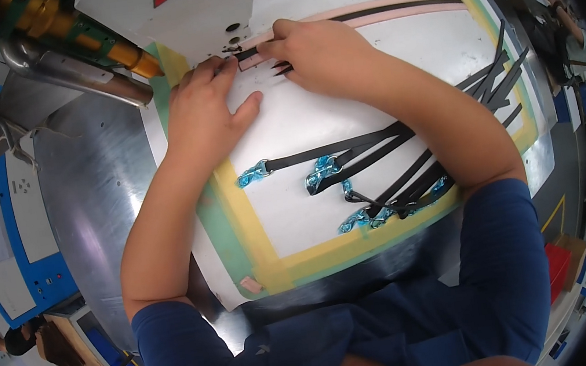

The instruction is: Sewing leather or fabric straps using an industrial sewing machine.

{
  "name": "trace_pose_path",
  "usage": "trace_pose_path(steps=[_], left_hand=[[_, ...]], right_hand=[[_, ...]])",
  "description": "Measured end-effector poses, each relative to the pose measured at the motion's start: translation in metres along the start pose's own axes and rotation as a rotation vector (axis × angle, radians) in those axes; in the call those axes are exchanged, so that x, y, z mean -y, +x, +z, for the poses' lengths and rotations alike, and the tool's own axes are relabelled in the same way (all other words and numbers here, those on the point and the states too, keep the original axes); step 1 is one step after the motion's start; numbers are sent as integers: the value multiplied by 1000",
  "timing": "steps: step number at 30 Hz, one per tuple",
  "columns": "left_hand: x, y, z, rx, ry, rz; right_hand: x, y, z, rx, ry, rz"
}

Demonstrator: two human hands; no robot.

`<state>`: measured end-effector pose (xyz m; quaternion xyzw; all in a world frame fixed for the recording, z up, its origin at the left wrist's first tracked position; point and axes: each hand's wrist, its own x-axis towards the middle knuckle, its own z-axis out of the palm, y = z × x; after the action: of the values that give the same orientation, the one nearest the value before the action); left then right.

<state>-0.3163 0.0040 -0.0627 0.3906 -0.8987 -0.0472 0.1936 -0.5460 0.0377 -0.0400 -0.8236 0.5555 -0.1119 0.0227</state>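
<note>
A black strap (pixel 403 7) lies along a pink strip on the white work board, its near end between my hands. My left hand (pixel 202 110) rests at that end beside the machine, fingertips bent down onto it and thumb spread away. With thumb and index finger, my right hand (pixel 321 57) presses on the strap a little to the right. Two dark pointed tips of a small tool (pixel 283 69) stick out under its curled fingers; the rest is hidden. Nearer me lie several loose black straps (pixel 379 160) with metal clasps in blue wrapping (pixel 323 172).
A white machine head (pixel 168 22) stands over the board's far left corner. Beside it are a metal tube (pixel 83 77) and a gold cylinder (pixel 132 58). Yellow and green tape (pixel 235 224) edges the board. Bare metal table (pixel 89 180) extends left.
</note>
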Motion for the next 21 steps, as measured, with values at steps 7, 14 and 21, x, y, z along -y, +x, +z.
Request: trace_pose_path(steps=[7, 14, 21], left_hand=[[-4, 8, 2, -31, -41, 46], [0, 3, 10, -35, 35, 23], [-7, 2, 14, -100, 83, 32]], right_hand=[[-5, -1, -8, 7, -8, 31], [-10, 10, 22, 12, 12, -10], [1, 6, 7, 13, 43, -27]])
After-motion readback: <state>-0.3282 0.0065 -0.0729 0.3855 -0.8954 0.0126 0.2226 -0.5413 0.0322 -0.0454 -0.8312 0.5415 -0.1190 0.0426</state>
